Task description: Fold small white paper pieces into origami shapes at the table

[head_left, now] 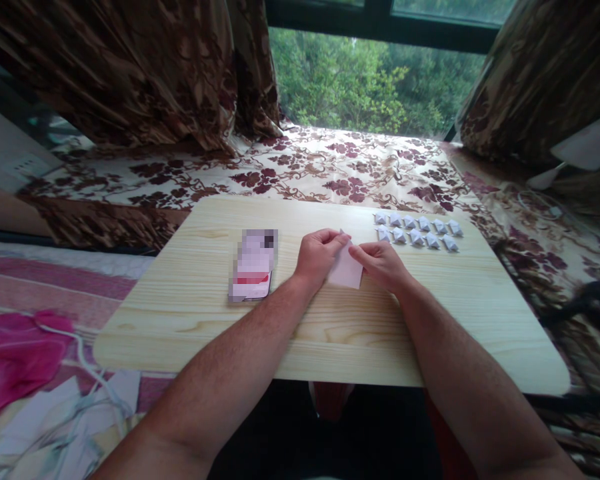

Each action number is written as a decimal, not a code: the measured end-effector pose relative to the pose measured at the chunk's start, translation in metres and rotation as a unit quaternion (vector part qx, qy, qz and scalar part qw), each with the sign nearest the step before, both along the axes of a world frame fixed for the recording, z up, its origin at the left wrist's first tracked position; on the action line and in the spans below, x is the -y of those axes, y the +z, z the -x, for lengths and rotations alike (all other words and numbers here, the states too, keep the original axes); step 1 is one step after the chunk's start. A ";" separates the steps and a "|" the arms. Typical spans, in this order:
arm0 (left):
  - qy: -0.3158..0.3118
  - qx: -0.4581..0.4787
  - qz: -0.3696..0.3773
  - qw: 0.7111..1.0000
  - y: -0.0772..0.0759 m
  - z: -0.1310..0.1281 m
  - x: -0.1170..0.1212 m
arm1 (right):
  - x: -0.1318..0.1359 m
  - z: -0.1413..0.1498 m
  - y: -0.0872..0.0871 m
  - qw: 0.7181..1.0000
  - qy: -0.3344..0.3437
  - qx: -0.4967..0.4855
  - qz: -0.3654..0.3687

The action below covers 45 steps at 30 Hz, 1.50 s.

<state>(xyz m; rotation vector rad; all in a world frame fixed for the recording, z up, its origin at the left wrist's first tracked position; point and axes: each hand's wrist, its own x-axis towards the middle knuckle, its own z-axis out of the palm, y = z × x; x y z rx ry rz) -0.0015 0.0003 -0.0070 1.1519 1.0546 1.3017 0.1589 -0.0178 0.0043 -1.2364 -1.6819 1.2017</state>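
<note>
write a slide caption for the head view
Left hand and right hand hold a paper sheet near two rows of small white pieces.

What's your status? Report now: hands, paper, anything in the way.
Left hand, right hand: both pinching paper. Paper pale, gripped near its far end. Phone to the left, folded pieces beyond right hand; neither touching paper.
</note>
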 end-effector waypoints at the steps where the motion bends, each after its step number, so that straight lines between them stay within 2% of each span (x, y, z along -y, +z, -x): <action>1: -0.006 0.003 0.000 1.000 0.001 0.000 0.001 | 0.000 0.000 0.000 1.000 -0.002 -0.001 0.000; 6: -0.013 0.006 -0.003 1.000 0.002 -0.001 0.002 | 0.001 0.000 -0.001 1.000 -0.008 -0.013 0.014; 14: 0.028 0.013 -0.001 1.000 -0.001 0.000 -0.001 | -0.001 0.001 -0.004 1.000 -0.007 -0.010 0.024; 20: 0.032 0.003 0.001 0.999 0.001 0.000 -0.001 | 0.000 0.001 -0.001 1.000 -0.016 0.009 0.010; 27: 0.021 0.000 0.007 1.000 0.000 0.000 -0.002 | -0.004 -0.003 -0.009 0.999 -0.040 -0.024 0.011; 34: 0.044 0.012 0.009 0.999 -0.001 0.001 -0.003 | -0.004 -0.003 -0.010 0.999 -0.041 -0.013 -0.006; 41: -0.009 0.034 0.012 0.999 -0.001 -0.001 -0.001 | -0.004 -0.003 -0.006 0.995 -0.079 -0.048 -0.030; 45: -0.019 0.018 0.019 0.999 -0.002 0.000 -0.001 | -0.004 -0.001 -0.003 0.992 -0.102 -0.055 -0.041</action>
